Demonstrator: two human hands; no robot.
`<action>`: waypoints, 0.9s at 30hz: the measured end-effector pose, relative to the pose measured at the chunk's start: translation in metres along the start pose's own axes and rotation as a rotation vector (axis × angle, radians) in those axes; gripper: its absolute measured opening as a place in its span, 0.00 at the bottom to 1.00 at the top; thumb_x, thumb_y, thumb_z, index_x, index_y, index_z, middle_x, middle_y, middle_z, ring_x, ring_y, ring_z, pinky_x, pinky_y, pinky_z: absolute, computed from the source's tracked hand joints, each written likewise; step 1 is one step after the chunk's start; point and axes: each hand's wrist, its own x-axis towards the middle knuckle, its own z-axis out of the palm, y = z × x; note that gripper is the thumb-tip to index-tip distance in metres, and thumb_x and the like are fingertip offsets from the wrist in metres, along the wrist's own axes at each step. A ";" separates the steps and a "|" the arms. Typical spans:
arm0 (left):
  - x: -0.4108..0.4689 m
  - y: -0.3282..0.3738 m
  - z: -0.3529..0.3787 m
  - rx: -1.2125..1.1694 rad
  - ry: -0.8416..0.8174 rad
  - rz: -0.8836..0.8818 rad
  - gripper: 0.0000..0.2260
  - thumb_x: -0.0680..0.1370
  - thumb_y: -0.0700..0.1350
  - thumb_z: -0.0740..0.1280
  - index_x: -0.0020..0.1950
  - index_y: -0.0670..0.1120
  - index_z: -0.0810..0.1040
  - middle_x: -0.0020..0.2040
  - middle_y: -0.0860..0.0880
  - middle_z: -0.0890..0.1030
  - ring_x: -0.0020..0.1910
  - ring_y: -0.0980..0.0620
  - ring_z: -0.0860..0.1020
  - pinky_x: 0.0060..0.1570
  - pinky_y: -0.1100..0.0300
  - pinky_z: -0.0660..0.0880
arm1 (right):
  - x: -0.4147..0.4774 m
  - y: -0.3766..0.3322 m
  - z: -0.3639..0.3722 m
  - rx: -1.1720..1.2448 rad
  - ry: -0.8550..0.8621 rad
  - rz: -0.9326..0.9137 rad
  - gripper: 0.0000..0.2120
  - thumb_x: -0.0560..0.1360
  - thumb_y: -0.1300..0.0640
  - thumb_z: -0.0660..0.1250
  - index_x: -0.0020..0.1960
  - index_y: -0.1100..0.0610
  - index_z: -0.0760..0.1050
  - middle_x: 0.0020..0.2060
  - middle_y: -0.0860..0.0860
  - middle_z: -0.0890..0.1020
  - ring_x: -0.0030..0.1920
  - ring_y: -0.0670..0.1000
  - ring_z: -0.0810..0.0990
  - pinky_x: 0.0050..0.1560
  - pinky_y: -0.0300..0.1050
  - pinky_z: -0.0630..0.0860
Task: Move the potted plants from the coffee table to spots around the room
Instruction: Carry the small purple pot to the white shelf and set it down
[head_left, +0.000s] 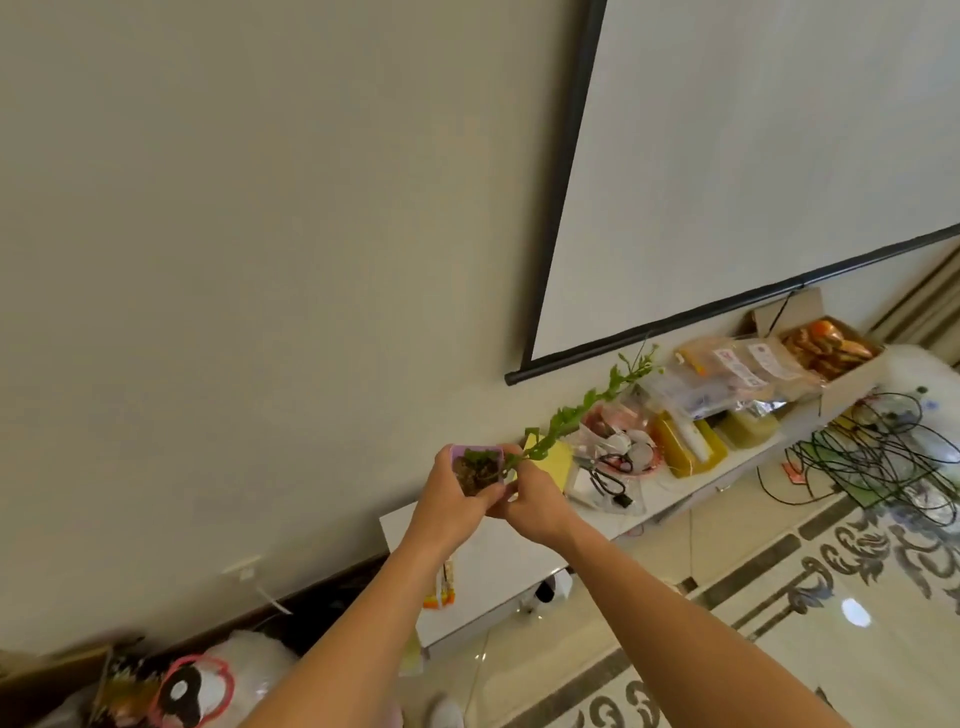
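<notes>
Head view: both hands are holding a small potted plant above the desk

Head view is showing the person's two bare arms reaching forward over the near end of a low white desk (498, 566) that is running along the wall. The left hand (449, 501) is wrapping its grip around the left side of a small purple pot (475, 448) filled with dark soil. The right hand (535, 496) is closing its grip on the pot's right side, fingers curling underneath. The pot is being held in the air above the desk, tilted toward the camera, not touching the desk's top. A long green stem (571, 421) is leaning out of the pot and stretching over the desk's middle. Further along the desk, scissors (608, 480) are lying among plastic bags, and an open cardboard box (852, 374) is sitting at the far end. Black cables (883, 452) are sprawling on the floor just in front of the desk's far end. A projection screen (753, 156) is hanging on the wall above the desk.
</notes>
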 end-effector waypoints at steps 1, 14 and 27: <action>0.011 -0.003 0.000 -0.010 0.003 0.002 0.24 0.74 0.48 0.76 0.64 0.60 0.68 0.58 0.61 0.77 0.58 0.61 0.77 0.42 0.75 0.72 | 0.011 0.003 0.001 -0.005 -0.013 0.004 0.26 0.75 0.61 0.74 0.71 0.57 0.70 0.55 0.51 0.82 0.46 0.46 0.82 0.48 0.40 0.83; 0.125 -0.197 0.021 0.082 0.069 -0.035 0.41 0.73 0.43 0.78 0.79 0.52 0.58 0.66 0.55 0.73 0.65 0.53 0.73 0.62 0.57 0.76 | 0.159 0.153 0.111 -0.017 -0.164 -0.061 0.35 0.76 0.60 0.75 0.77 0.52 0.63 0.68 0.51 0.74 0.58 0.53 0.78 0.52 0.40 0.79; 0.198 -0.412 0.047 0.086 0.248 0.039 0.36 0.66 0.49 0.83 0.71 0.50 0.72 0.65 0.51 0.78 0.62 0.49 0.78 0.62 0.50 0.78 | 0.250 0.314 0.251 0.063 -0.197 -0.244 0.28 0.73 0.57 0.78 0.70 0.50 0.73 0.59 0.47 0.80 0.51 0.52 0.82 0.48 0.36 0.80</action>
